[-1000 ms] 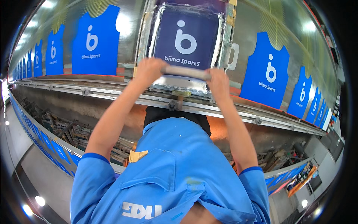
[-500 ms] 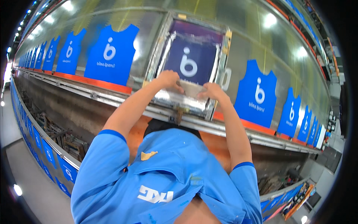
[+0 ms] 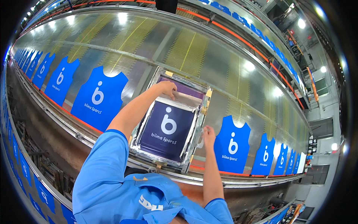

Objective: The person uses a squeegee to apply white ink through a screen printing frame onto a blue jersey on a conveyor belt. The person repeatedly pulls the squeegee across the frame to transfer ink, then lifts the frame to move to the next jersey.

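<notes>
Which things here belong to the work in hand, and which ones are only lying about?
Seemingly in the work:
pale bar, held by the left hand
framed screen, with the right hand near its right edge
printed blue cloth pieces on both sides

Probably just lying about:
jumble of bars, lower left
blue pieces in the far row, upper right

Along the near edge of the bench [image 3: 212,56], the frame [image 3: 200,123] sits between one vest [image 3: 99,106] on its left and another vest [image 3: 233,156] on its right, with more in line beyond each. Inside the frame, the squeegee [image 3: 188,99] lies across the far end, under the left hand [image 3: 166,89]; the right hand [image 3: 209,135] is just beside the frame's right edge.
</notes>
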A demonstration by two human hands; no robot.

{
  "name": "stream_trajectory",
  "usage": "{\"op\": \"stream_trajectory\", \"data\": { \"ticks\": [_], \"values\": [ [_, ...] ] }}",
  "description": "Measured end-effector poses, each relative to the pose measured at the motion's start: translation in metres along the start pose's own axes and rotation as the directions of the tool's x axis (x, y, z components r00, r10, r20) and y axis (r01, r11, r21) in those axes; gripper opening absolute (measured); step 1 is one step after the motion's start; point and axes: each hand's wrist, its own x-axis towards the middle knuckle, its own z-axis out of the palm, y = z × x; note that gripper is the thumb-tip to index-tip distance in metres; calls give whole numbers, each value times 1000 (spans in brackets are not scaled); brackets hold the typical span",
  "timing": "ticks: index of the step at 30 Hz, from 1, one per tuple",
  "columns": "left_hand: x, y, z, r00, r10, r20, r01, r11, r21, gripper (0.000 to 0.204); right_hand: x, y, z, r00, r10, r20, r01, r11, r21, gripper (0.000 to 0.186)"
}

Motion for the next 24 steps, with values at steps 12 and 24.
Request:
{"op": "stream_trajectory", "data": {
  "ticks": [12,24],
  "values": [
    [-161,59,99,976,-112,-189,89,988,-126,44,19,-3,19,998,-51,-32,56,986,160,24],
    [-344,65,165,942,-48,-333,-29,975,-222,43,-21,-64,81,929,-225,-294,229,973,-24,25]
  ]
}}
